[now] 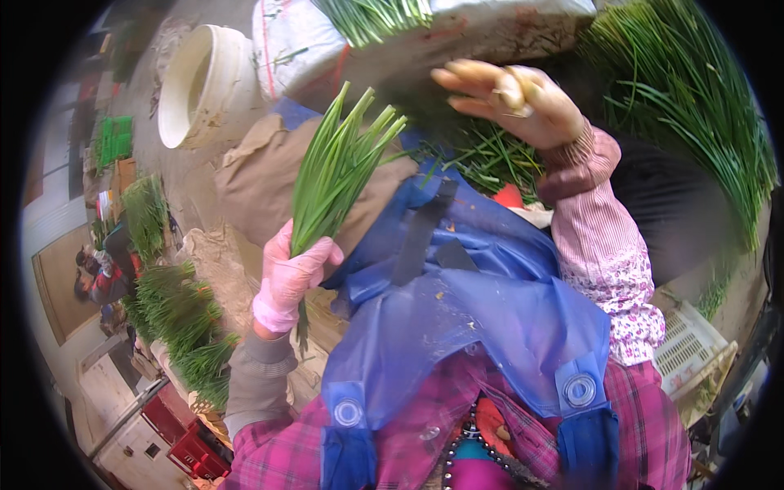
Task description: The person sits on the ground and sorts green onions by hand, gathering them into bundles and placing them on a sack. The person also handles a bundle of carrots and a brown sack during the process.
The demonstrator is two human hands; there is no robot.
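My left hand, in a thin pink glove, grips a bunch of green chives by its leafy part, cut stalk ends pointing up and away. My right hand is raised to the upper right, blurred, its fingers apart. Something pale and yellowish covers or lies against its thumb; I cannot tell what. Below it, loose green leaves lie beside the blue plastic apron on my lap. More chives rest on a white sack at the top.
A large heap of chives stands at the right, above a white plastic crate. A white bucket is at upper left. Tied green bundles line the left, where a co-worker is farther off. A green crate stands beyond.
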